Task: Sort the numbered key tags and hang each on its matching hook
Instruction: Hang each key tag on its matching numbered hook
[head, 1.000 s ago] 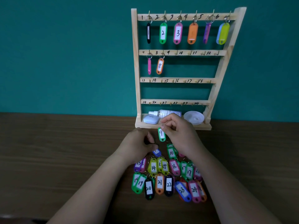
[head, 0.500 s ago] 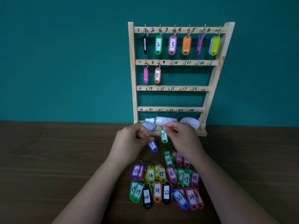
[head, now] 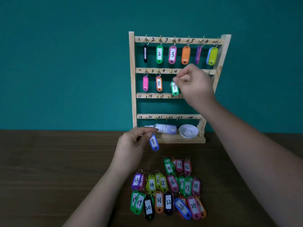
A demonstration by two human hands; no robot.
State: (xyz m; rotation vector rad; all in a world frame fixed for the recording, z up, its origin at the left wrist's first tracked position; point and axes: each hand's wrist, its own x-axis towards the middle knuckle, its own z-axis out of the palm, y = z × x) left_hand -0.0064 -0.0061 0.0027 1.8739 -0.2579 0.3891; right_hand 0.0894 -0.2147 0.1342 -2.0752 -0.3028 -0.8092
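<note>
Green tag marked 9 dangles from the right hand, which pinches its ring in front of the wooden rack, just under the handwritten 9 and 10 on the second rail. The left hand pinches a blue tag, also a 9, down by the rack's base shelf. Hanging tags read 1, 2, 3 and 8. Loose tags numbered 10 to 24 lie in front of the rack. A barcoded bottle lies on its base shelf.

arms: two, bare to the frame edge | left hand: bare | right hand: bare
</note>
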